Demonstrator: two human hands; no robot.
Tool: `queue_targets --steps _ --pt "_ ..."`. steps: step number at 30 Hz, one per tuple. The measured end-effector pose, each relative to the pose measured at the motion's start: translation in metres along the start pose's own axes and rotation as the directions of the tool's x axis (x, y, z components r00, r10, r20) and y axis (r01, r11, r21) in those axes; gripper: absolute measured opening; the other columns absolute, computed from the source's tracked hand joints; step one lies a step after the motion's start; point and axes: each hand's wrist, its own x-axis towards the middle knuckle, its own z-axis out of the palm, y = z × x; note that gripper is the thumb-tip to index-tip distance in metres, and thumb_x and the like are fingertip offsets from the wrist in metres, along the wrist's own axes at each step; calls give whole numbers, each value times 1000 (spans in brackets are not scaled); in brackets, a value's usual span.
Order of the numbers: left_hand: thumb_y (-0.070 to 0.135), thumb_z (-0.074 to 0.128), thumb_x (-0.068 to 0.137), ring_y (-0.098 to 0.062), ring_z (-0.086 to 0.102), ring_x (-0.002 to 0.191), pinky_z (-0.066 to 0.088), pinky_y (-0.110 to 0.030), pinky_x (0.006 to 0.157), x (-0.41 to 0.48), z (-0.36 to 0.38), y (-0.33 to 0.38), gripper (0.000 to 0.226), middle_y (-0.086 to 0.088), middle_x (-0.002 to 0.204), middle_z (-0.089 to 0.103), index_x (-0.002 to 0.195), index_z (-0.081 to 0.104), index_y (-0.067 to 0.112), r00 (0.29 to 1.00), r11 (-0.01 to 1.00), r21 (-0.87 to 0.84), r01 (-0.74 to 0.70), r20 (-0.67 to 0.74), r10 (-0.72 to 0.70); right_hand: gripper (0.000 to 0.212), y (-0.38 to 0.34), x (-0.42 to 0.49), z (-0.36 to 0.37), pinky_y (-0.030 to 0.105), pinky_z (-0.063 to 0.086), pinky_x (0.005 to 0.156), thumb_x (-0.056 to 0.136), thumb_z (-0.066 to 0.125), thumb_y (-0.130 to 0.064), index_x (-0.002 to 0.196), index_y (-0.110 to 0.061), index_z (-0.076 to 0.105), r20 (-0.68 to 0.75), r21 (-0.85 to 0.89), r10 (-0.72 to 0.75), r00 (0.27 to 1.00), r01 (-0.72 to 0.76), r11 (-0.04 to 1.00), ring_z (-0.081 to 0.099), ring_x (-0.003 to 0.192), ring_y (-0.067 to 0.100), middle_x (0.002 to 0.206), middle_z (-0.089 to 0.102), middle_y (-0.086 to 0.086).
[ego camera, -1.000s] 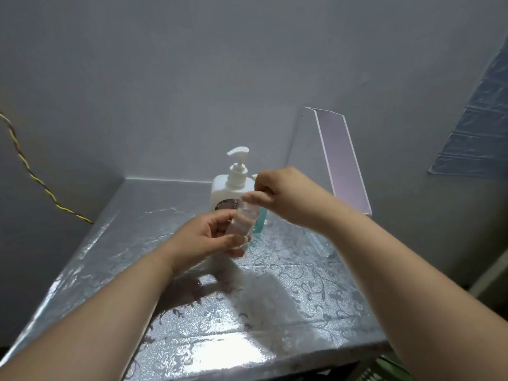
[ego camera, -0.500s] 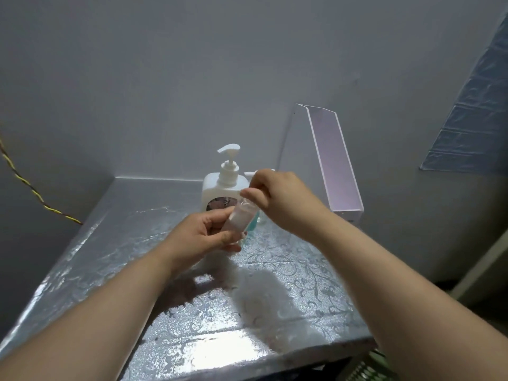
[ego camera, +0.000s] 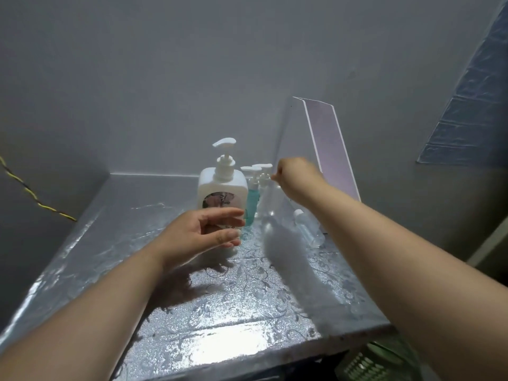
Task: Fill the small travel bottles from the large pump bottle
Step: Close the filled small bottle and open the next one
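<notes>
Fingers (ego camera: 228,215) straight, left hand (ego camera: 198,235) fronts pump bottle (ego camera: 222,185) (teal bottle (ego camera: 253,200) beside).

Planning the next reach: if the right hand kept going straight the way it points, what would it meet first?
Probably the white pump head of the clear bottle, just beyond the right hand; depth is unclear, so it could pass in front.

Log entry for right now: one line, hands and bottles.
left hand: open, empty, before large pump bottle | right hand: by small pump bottles, grip blurred | clear travel bottle: on table, unheld
</notes>
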Motion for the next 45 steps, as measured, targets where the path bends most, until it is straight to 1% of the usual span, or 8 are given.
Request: queue_targets --steps 8,13,19,22,30,34,39,45 --pt "37 68 75 -15 71 93 56 -27 87 0 -2 -1 44 5 113 71 118 60 32 1000 998 64 -7 12 6 33 15 2 9 36 51 85 98 46 -33 111 -6 60 79 225 51 996 -68 972 63 97 35 106 65 17" --pt "62 72 63 -15 71 93 55 -21 82 0 -2 -2 61 10 111 71 117 60 36 999 998 55 -22 40 20 26 30 -6 10 25 53 62 92 50 -25 72 -9 55 244 -140 186 952 -155 978 62 51 23 34 56 0" --pt "41 74 73 -16 71 92 55 -21 80 -1 -2 -2 44 7 107 72 114 62 33 999 998 61 -16 29 14 18 23 -35 24 25 47 58 87 64 -25 82 -12 53 405 -250 125 906 -22 968 57 60 25 79 62 7" --pt "36 73 71 -17 72 90 55 -18 78 -1 -2 0 44 8 105 72 113 62 32 1000 999 31 -12 13 11 23 24 -37 20 21 41 45 83 68 -19 68 -9 53 508 48 86 857 -128 991 52 48 19 69 60 11" --pt "63 84 47 -18 69 100 54 -30 88 1 -1 0 74 1 104 71 107 65 25 999 999 2 -47 18 47 17 -5 -60 -6 23 56 57 85 59 7 82 -10 59 622 754 -448 642 -338 563 66 55 14 66 67 2" --pt "57 89 44 -15 68 99 53 -24 82 0 -2 1 77 2 103 71 106 62 18 997 997 -30 -72 8 73 7 -26 -67 -4 25 58 61 84 67 -6 87 -9 61 505 833 -437 744 -289 472 62 54 12 64 66 1" --pt "44 87 57 -13 67 96 53 -27 82 0 -3 0 58 5 98 70 103 61 19 994 994 -2 -111 -14 111 49 -33 -71 -9 22 42 44 87 52 -55 94 -7 59 418 688 -285 863 -95 720 50 46 15 68 55 7" --pt "38 86 58 -23 69 80 55 -33 73 0 -5 3 54 -7 90 71 97 62 10 997 990 -125 -59 -49 53 28 -29 -61 -4 20 24 41 90 63 -20 65 -19 50 131 826 -301 945 64 560 30 38 5 46 38 -9"
